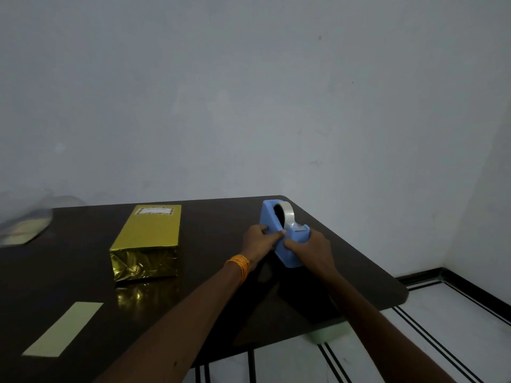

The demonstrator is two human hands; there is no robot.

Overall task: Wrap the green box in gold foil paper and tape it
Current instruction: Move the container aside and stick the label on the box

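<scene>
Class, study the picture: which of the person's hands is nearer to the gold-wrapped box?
Left. The left hand grips the blue tape dispenser on the side facing the gold-wrapped box. The right hand grips its other side, farther away. Neither hand touches the box.

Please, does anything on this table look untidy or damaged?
Yes: the near end of the gold-wrapped box is crumpled and wrinkled, while its top is smooth. The blue tape dispenser, gripped by the left hand and right hand, looks intact.
</scene>
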